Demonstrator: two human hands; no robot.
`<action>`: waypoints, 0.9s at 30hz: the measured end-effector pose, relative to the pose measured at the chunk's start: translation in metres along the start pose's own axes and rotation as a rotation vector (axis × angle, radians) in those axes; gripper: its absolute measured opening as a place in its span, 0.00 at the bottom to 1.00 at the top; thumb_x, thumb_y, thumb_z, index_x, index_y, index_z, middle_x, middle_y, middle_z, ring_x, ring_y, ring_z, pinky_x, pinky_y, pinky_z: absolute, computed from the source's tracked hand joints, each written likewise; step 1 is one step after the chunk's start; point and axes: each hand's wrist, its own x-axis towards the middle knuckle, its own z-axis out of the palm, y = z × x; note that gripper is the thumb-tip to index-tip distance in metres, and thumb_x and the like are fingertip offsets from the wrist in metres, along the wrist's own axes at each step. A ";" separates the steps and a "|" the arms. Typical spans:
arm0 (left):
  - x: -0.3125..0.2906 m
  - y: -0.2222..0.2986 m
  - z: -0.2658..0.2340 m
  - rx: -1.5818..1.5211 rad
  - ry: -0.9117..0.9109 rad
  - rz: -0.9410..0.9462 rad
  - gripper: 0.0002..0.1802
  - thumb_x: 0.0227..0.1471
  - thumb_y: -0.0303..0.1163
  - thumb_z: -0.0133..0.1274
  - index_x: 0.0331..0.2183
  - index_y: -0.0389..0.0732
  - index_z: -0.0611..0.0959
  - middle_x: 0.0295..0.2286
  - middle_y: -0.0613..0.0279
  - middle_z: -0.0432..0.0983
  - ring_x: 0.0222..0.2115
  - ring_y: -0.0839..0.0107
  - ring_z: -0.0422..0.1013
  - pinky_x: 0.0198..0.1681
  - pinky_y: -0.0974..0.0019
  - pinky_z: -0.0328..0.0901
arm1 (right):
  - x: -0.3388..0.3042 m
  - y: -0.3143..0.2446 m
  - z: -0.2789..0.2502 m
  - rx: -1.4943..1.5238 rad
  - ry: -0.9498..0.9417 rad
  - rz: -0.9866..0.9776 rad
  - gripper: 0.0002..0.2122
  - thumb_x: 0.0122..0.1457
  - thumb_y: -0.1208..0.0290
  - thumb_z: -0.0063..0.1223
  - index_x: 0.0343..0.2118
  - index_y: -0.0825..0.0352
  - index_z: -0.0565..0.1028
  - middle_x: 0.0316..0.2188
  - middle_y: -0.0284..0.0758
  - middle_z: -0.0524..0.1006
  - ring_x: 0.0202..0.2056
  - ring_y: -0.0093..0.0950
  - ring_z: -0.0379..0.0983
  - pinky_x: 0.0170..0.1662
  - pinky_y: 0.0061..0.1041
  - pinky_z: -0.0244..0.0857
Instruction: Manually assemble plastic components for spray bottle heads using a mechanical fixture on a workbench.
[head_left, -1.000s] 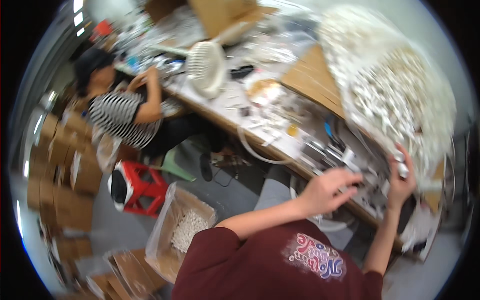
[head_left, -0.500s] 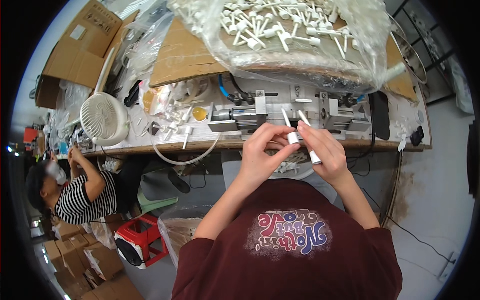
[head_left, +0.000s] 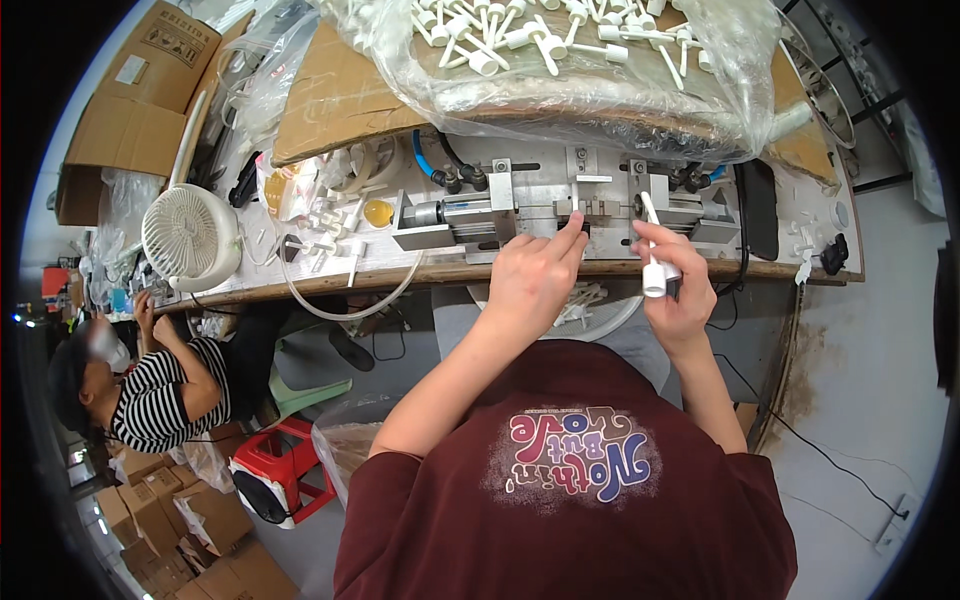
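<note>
And here's the clamping rig (head_left: 602, 208), mid-worktop (head_left: 468, 273), close to the front edge. Right behind it, a plastic bag (head_left: 600, 118) of pieces (head_left: 482, 62) lies over a cardboard sheet (head_left: 320, 115). Over to the worker's (head_left: 570, 400) left, loose pieces (head_left: 325, 222), then the fan (head_left: 190, 238), a box (head_left: 130, 130) behind that! Off right, a flat slab (head_left: 760, 215) beside the rig. Down below the edge, a basin (head_left: 628, 318); lower left, a stool (head_left: 285, 470) on the floor (head_left: 385, 372), cartons (head_left: 215, 520) farther left.

At ten o'clock in the view a brown cardboard box (head_left: 120, 135) is seen; at eight, a red stool (head_left: 287, 467) is placed near stacked cartons (head_left: 215, 518).
</note>
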 end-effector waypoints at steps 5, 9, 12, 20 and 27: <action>0.000 0.001 0.002 -0.007 -0.023 -0.027 0.15 0.42 0.28 0.63 0.37 0.40 0.85 0.45 0.60 0.80 0.22 0.67 0.76 0.29 0.66 0.70 | 0.009 -0.003 -0.005 -0.155 -0.007 -0.125 0.15 0.46 0.90 0.61 0.37 0.71 0.73 0.37 0.45 0.81 0.31 0.37 0.79 0.34 0.28 0.73; 0.000 0.001 0.002 -0.028 -0.015 -0.049 0.16 0.41 0.30 0.64 0.37 0.41 0.85 0.45 0.62 0.80 0.21 0.65 0.76 0.27 0.67 0.70 | 0.014 -0.002 -0.005 -0.200 -0.010 -0.172 0.13 0.44 0.89 0.63 0.34 0.73 0.76 0.35 0.43 0.81 0.29 0.36 0.78 0.31 0.27 0.71; 0.001 0.001 -0.007 -0.176 -0.025 -0.104 0.18 0.42 0.30 0.65 0.39 0.40 0.85 0.44 0.61 0.81 0.24 0.66 0.78 0.28 0.68 0.72 | 0.015 0.000 -0.005 -0.224 -0.019 -0.207 0.12 0.43 0.89 0.62 0.33 0.74 0.76 0.34 0.44 0.81 0.28 0.37 0.77 0.30 0.27 0.71; -0.003 0.018 -0.033 -0.911 0.011 -0.268 0.24 0.45 0.22 0.66 0.47 0.38 0.83 0.36 0.59 0.80 0.32 0.75 0.77 0.37 0.70 0.75 | 0.015 -0.002 0.008 -0.246 -0.088 -0.306 0.14 0.41 0.86 0.61 0.34 0.76 0.76 0.39 0.47 0.80 0.29 0.37 0.78 0.29 0.29 0.73; -0.012 0.007 -0.003 -0.228 0.112 -0.087 0.15 0.44 0.25 0.63 0.38 0.38 0.84 0.41 0.59 0.79 0.29 0.67 0.77 0.32 0.67 0.71 | 0.018 -0.015 0.001 -0.207 -0.067 -0.074 0.20 0.52 0.82 0.58 0.50 0.78 0.74 0.50 0.52 0.75 0.50 0.44 0.75 0.51 0.32 0.71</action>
